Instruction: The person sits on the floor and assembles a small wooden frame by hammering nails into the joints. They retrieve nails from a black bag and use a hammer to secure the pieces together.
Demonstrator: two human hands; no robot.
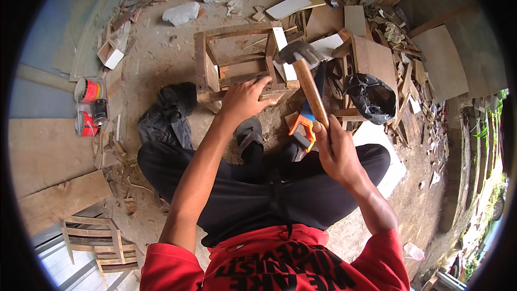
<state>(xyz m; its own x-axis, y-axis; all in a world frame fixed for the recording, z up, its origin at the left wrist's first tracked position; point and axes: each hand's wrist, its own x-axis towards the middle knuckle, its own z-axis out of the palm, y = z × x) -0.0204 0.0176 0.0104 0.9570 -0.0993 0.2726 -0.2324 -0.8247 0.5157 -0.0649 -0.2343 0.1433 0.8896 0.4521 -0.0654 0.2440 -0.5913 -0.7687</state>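
Head view: we see the left hand point(245, 98) laid over the near rail point(278, 95) of a wooden frame point(240, 30), toward that rail's right corner, its forefinger and thumb parted; we cannot tell whether it clasps the wood or only rests there. The right hand point(337, 151) is clenched around the lower end of the handle of a hammer point(311, 89), thumb along the grip. We find the hammer's metal head in line with the frame's right edge, partly hiding a white strip point(279, 39) that runs along that edge; we cannot tell how far above the strip it is.

The frame stands on the dirt floor point(153, 62), directly ahead of the person's dark-clad bent legs, with its middle open. Off the frame's near right corner we have a saw point(304, 120) with an orange and black handle, just left of the right hand and partly behind the hammer.

Beside the frame's near left corner lies a crumpled black plastic sheet point(168, 118). Past the right edge we see a wooden box-like piece point(374, 59) and, against its near side, a black bag point(371, 97), with wood scraps heaped farther right. Toward the floor's left edge we count two red cans point(86, 90) and a dark can point(100, 112) grouped together. Two pale blocks point(181, 14) lie beyond the frame's far left corner.
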